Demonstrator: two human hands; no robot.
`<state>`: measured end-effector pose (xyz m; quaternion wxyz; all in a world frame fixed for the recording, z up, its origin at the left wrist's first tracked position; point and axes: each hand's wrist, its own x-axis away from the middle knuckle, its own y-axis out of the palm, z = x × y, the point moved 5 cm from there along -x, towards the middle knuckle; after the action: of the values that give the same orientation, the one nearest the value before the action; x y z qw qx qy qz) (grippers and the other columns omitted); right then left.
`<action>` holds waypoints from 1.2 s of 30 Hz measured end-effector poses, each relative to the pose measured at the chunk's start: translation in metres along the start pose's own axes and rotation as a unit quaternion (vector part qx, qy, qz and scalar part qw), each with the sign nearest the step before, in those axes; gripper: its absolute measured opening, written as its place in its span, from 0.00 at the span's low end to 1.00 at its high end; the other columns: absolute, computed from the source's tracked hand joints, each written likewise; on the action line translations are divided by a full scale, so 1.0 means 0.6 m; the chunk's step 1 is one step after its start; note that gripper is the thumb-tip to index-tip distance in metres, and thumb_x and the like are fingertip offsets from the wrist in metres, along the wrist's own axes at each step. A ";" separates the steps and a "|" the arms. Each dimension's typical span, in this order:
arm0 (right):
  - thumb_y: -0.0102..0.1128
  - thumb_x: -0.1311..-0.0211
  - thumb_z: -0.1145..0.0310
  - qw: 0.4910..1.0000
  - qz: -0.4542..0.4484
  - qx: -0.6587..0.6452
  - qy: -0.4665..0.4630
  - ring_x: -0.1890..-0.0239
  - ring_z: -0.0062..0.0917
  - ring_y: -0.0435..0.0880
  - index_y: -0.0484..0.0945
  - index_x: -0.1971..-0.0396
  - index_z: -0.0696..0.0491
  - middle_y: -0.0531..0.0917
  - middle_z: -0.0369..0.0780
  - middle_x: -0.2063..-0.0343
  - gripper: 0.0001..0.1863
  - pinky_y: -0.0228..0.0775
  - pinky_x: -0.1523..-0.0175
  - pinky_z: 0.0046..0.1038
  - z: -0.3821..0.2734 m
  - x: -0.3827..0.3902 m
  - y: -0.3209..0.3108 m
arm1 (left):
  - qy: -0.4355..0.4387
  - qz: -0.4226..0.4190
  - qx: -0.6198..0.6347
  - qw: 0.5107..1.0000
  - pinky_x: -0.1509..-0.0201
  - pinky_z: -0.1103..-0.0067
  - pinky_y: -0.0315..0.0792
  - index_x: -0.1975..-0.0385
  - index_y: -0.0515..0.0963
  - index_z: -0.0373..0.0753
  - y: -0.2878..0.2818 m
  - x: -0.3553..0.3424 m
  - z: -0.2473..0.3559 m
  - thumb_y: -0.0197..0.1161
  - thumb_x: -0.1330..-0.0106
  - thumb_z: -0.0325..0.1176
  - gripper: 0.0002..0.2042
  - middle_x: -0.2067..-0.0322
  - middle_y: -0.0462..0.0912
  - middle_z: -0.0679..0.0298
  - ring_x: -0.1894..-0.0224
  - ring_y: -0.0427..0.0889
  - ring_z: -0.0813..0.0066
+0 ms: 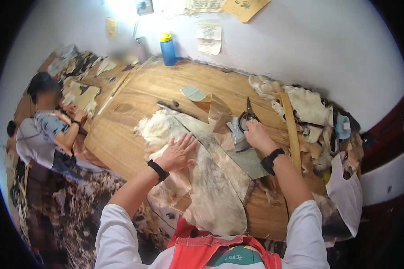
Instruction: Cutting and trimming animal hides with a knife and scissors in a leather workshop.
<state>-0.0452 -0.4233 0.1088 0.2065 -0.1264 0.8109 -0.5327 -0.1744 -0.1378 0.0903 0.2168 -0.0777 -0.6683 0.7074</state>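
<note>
A large pale fur pelt (215, 193) lies across the near middle of the wooden table, with a narrower grey-white fur strip (224, 166) along its right side. My left hand (177, 154) rests flat on the pelt, fingers spread. To the right, my right hand (256, 135) closes on the dark handles of a pair of scissors (248, 110), their blades pointing away from me. Beside the scissors lie a crumpled brown paper piece (219, 117) and a grey-green sheet (248, 162). Part of the handles is hidden by my fingers.
A wooden strip (292, 130) separates the work area from heaped fur scraps (307, 105) on the right. A blue bottle (168, 51) with a yellow lid stands by the wall. At the left, another person (54, 121) handles a hide piece. More scraps (94, 219) lie below the table's left edge.
</note>
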 end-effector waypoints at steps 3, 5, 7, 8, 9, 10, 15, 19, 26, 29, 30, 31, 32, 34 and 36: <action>0.61 0.43 0.67 0.991 -0.035 0.055 0.120 0.52 0.54 0.79 0.75 0.55 0.56 0.78 0.54 0.55 0.16 0.72 0.47 0.48 0.019 -0.016 0.028 | 0.054 0.005 -0.033 0.998 0.28 0.45 0.48 0.25 0.49 0.45 -0.007 -0.031 -0.026 0.56 0.36 0.62 0.44 0.25 0.46 0.54 0.23 0.44 0.54; 0.60 0.43 0.67 0.987 -0.037 0.047 0.151 0.51 0.54 0.79 0.75 0.53 0.55 0.78 0.55 0.55 0.17 0.72 0.46 0.48 0.023 -0.030 0.035 | 0.107 0.016 -0.033 0.994 0.28 0.47 0.49 0.26 0.50 0.43 -0.008 -0.041 -0.035 0.54 0.35 0.64 0.44 0.25 0.48 0.54 0.23 0.44 0.56; 0.60 0.43 0.67 0.983 -0.042 0.038 0.177 0.50 0.55 0.78 0.75 0.52 0.55 0.78 0.56 0.54 0.18 0.71 0.45 0.48 0.029 -0.035 0.032 | 0.126 0.013 -0.012 0.992 0.28 0.47 0.49 0.26 0.50 0.43 0.001 -0.045 -0.052 0.53 0.34 0.64 0.43 0.25 0.48 0.54 0.23 0.44 0.56; 0.58 0.42 0.68 0.982 -0.069 0.026 0.175 0.50 0.55 0.79 0.75 0.51 0.54 0.78 0.56 0.54 0.18 0.72 0.45 0.48 0.031 -0.037 0.032 | 0.135 0.008 0.004 0.991 0.28 0.48 0.49 0.26 0.51 0.43 0.005 -0.048 -0.060 0.51 0.33 0.64 0.42 0.25 0.49 0.54 0.23 0.45 0.56; 0.55 0.41 0.69 0.980 -0.096 0.012 0.172 0.50 0.55 0.79 0.76 0.51 0.53 0.78 0.56 0.53 0.17 0.72 0.46 0.48 0.032 -0.040 0.032 | 0.146 0.008 0.007 0.989 0.28 0.48 0.49 0.26 0.51 0.43 0.009 -0.050 -0.068 0.51 0.33 0.64 0.42 0.25 0.49 0.54 0.23 0.45 0.56; 0.55 0.41 0.69 0.979 -0.095 0.015 0.181 0.50 0.55 0.79 0.76 0.51 0.53 0.78 0.56 0.53 0.17 0.72 0.46 0.48 0.035 -0.047 0.027 | 0.154 0.011 0.016 0.988 0.27 0.47 0.48 0.26 0.50 0.43 0.012 -0.050 -0.076 0.50 0.32 0.63 0.42 0.25 0.48 0.53 0.23 0.45 0.55; 0.55 0.38 0.66 0.972 -0.052 0.051 0.226 0.51 0.52 0.80 0.78 0.52 0.51 0.81 0.53 0.55 0.15 0.72 0.47 0.47 0.071 -0.048 0.037 | 0.164 -0.015 0.020 0.986 0.27 0.46 0.45 0.26 0.50 0.44 -0.011 -0.024 -0.070 0.48 0.31 0.62 0.40 0.26 0.48 0.50 0.23 0.44 0.50; 0.53 0.39 0.71 0.949 -0.021 0.177 0.262 0.55 0.52 0.81 0.79 0.51 0.51 0.81 0.55 0.59 0.16 0.72 0.51 0.49 0.117 -0.034 0.003 | 0.153 -0.015 -0.021 0.988 0.27 0.43 0.43 0.26 0.52 0.44 -0.001 0.049 -0.072 0.55 0.37 0.66 0.45 0.26 0.48 0.47 0.24 0.44 0.43; 0.48 0.37 0.73 0.977 -0.124 0.076 0.157 0.55 0.42 0.82 0.78 0.60 0.57 0.82 0.48 0.61 0.11 0.72 0.47 0.43 -0.104 -0.012 0.051 | 0.196 -0.053 0.043 0.978 0.28 0.48 0.50 0.28 0.55 0.45 -0.030 0.108 -0.145 0.69 0.54 0.67 0.55 0.28 0.54 0.49 0.25 0.51 0.48; 0.49 0.38 0.73 0.979 -0.007 0.162 0.124 0.54 0.40 0.81 0.77 0.64 0.57 0.82 0.46 0.62 0.08 0.72 0.47 0.42 -0.117 0.013 0.069 | 0.210 -0.137 -0.014 0.968 0.28 0.47 0.49 0.28 0.55 0.44 -0.039 0.085 -0.129 0.67 0.48 0.66 0.51 0.27 0.51 0.50 0.25 0.49 0.48; 0.49 0.38 0.73 0.979 -0.016 0.179 0.098 0.54 0.41 0.81 0.76 0.63 0.58 0.82 0.46 0.62 0.08 0.72 0.47 0.42 -0.125 0.004 0.066 | 0.213 -0.136 -0.016 0.967 0.28 0.47 0.49 0.28 0.55 0.44 -0.043 0.075 -0.124 0.67 0.48 0.66 0.51 0.27 0.51 0.50 0.25 0.49 0.48; 0.49 0.38 0.73 0.978 -0.025 0.196 0.073 0.54 0.42 0.81 0.75 0.63 0.59 0.82 0.47 0.61 0.08 0.72 0.48 0.42 -0.133 -0.004 0.063 | 0.186 -0.083 0.030 0.979 0.28 0.45 0.48 0.27 0.53 0.44 -0.056 0.060 -0.124 0.64 0.45 0.65 0.50 0.26 0.48 0.49 0.24 0.46 0.46; 0.49 0.38 0.73 0.977 -0.020 0.199 0.078 0.54 0.42 0.81 0.75 0.63 0.59 0.82 0.47 0.61 0.08 0.72 0.48 0.42 -0.129 -0.008 0.059 | 0.162 -0.027 0.074 0.984 0.29 0.42 0.47 0.26 0.51 0.43 -0.067 0.044 -0.124 0.61 0.42 0.65 0.49 0.25 0.44 0.48 0.24 0.42 0.44; 0.51 0.40 0.74 0.983 -0.035 0.165 0.077 0.55 0.42 0.81 0.74 0.60 0.60 0.81 0.48 0.62 0.09 0.73 0.48 0.43 -0.126 -0.027 0.067 | 0.104 -0.019 0.042 0.994 0.29 0.41 0.46 0.26 0.51 0.43 -0.046 0.024 -0.145 0.59 0.39 0.64 0.46 0.25 0.45 0.48 0.24 0.42 0.43; 0.53 0.42 0.74 0.982 -0.056 0.148 0.100 0.54 0.43 0.81 0.73 0.59 0.60 0.81 0.49 0.61 0.11 0.73 0.49 0.44 -0.103 -0.040 0.073 | 0.050 -0.010 0.012 0.999 0.30 0.40 0.46 0.26 0.51 0.43 -0.020 0.001 -0.166 0.56 0.36 0.62 0.44 0.25 0.45 0.47 0.24 0.42 0.41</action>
<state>-0.0527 -0.3452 0.0947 0.1101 -0.0859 0.7314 -0.6675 -0.1326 -0.0467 0.0926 0.2584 -0.1039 -0.6490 0.7080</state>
